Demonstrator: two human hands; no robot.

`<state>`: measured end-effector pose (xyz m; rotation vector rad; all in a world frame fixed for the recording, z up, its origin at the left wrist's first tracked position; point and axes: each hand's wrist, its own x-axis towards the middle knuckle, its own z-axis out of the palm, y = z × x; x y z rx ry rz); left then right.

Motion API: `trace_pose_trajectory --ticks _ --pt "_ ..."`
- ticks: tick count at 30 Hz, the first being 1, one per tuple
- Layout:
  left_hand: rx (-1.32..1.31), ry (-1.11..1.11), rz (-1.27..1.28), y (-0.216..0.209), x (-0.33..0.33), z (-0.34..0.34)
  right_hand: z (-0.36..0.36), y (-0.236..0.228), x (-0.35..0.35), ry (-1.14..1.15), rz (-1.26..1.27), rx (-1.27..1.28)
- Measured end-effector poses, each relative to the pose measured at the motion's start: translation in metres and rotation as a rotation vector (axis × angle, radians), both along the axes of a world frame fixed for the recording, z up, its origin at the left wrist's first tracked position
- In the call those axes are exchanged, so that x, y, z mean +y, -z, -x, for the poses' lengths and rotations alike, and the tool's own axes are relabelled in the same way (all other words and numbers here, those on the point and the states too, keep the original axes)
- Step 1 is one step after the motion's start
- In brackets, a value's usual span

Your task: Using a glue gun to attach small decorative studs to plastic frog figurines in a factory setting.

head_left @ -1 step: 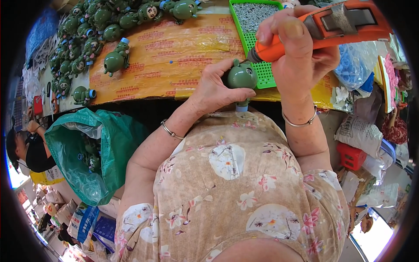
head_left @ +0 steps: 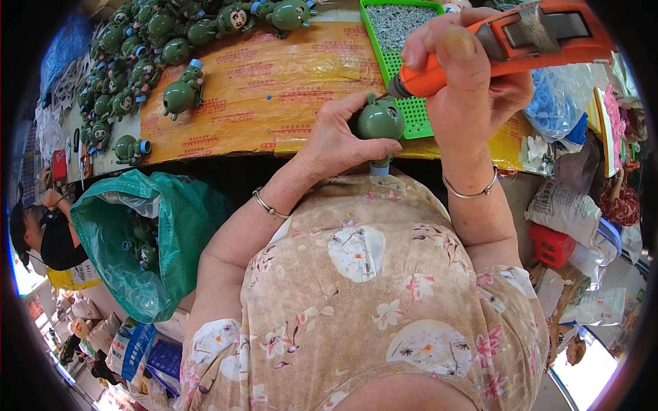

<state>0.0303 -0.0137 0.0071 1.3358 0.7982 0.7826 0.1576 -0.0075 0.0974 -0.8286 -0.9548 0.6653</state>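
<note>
My left hand [head_left: 343, 137] is closed around a green plastic toy figure [head_left: 381, 121] with a round head and a blue base at its lower end. Thumb and fingers grip the toy's head at the near edge of the table. In my right hand [head_left: 473, 82] is an orange power screwdriver [head_left: 541, 42], its dark nose pointing down and left. The tool's tip is close to the top of the toy; I cannot tell whether they touch. Just beyond, a green perforated tray [head_left: 417, 122] holds many small silvery screws [head_left: 401, 26] at its far end.
A heap of similar green toys [head_left: 157, 27] covers the table's far left, with single ones [head_left: 179, 97] nearer. Left of me, an open green sack [head_left: 161, 226] contains more toys. A clear bag of blue parts [head_left: 558, 96] lies right. Another person [head_left: 51, 229] is at far left.
</note>
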Motion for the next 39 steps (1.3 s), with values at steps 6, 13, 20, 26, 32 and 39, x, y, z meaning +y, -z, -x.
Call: trace_pose_trajectory --ticks 6,13,20,26,32,39 --pt "-0.028 -0.010 -0.061 0.001 0.000 -0.001 -0.005 0.001 0.004 -0.101 -0.131 -0.057" --pt "-0.028 -0.011 -0.027 0.002 0.001 -0.001 -0.015 0.006 0.005 -0.202 -0.242 -0.159" --pt "-0.021 -0.006 -0.027 0.001 0.000 0.000 -0.017 0.008 0.007 -0.214 -0.236 -0.230" --pt "-0.014 -0.001 -0.045 0.001 0.000 -0.001 -0.014 0.005 0.005 -0.163 -0.226 -0.135" --pt "0.023 0.002 -0.075 0.002 0.001 0.000 -0.003 -0.006 -0.005 -0.008 0.031 -0.016" --pt "0.041 0.012 -0.068 0.000 0.000 0.001 -0.001 -0.010 -0.003 -0.059 -0.043 0.068"
